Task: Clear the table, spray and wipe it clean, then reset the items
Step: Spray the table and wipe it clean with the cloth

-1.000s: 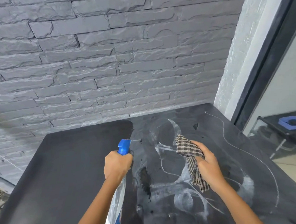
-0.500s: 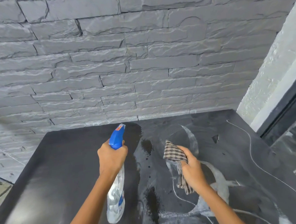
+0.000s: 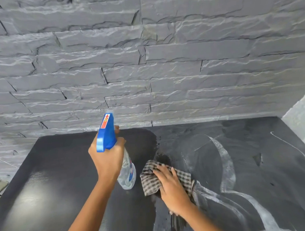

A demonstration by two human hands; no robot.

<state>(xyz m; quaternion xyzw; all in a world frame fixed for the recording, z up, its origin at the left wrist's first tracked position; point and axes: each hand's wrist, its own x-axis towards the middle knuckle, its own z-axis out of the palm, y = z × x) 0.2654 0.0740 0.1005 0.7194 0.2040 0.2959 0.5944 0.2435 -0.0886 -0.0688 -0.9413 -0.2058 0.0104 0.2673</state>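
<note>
My left hand [image 3: 107, 158] grips the neck of a clear spray bottle [image 3: 127, 175] with a blue trigger head, held above the middle of the black table [image 3: 52, 179], nozzle toward the wall. My right hand [image 3: 171, 187] lies flat, fingers straight, pressing a brown checked cloth [image 3: 149, 181] onto the tabletop just right of the bottle. The right half of the table is wet and smeared with whitish wipe streaks [image 3: 226, 164]; the left half looks dry and matte.
A grey stacked-stone wall [image 3: 146, 72] runs directly behind the table's far edge. A white plastered corner [image 3: 302, 120] stands at the table's far right. A strip of floor shows at the lower left beyond the table edge.
My right hand went from holding the cloth bunched in the air to pressing it flat on the table. The bottle rose and tipped more upright. My view moved closer to the wall.
</note>
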